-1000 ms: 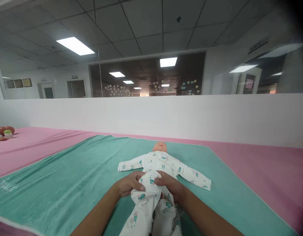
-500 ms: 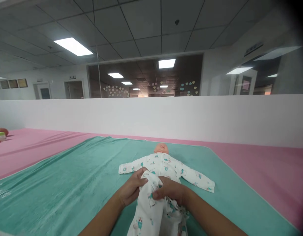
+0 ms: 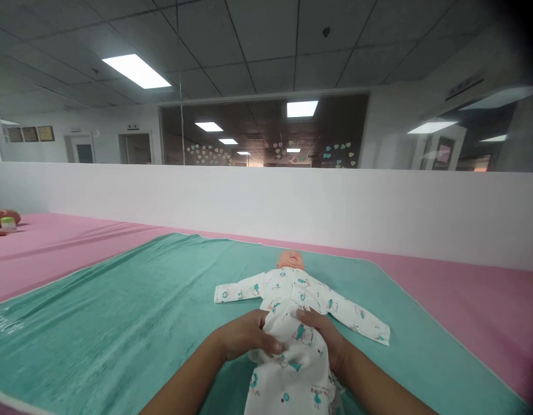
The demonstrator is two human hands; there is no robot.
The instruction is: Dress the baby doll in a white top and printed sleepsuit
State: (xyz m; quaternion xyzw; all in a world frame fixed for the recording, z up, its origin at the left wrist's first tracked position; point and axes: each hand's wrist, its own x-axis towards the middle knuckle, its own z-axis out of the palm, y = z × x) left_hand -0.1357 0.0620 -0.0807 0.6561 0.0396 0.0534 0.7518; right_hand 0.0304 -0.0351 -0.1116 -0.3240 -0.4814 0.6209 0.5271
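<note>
A baby doll [image 3: 291,259] lies on its back on a teal towel [image 3: 132,311], dressed in a white printed romper [image 3: 292,300] with both sleeves spread out. My left hand [image 3: 244,337] grips the romper fabric at the doll's waist, fingers curled over the cloth. My right hand [image 3: 324,337] presses on the same fabric from the right side, fingers closed on it. The romper's leg part [image 3: 292,386] hangs toward me between my forearms.
The towel lies on a pink mat [image 3: 465,305] bounded by a low white wall [image 3: 335,207]. Small brown and green toys [image 3: 2,222] sit at the far left. Behind the wall is a glass-walled room.
The bunched fabric I held raised at the doll's middle has come down flatter over the legs. Both hands stay at the waist, and the view has shifted slightly.
</note>
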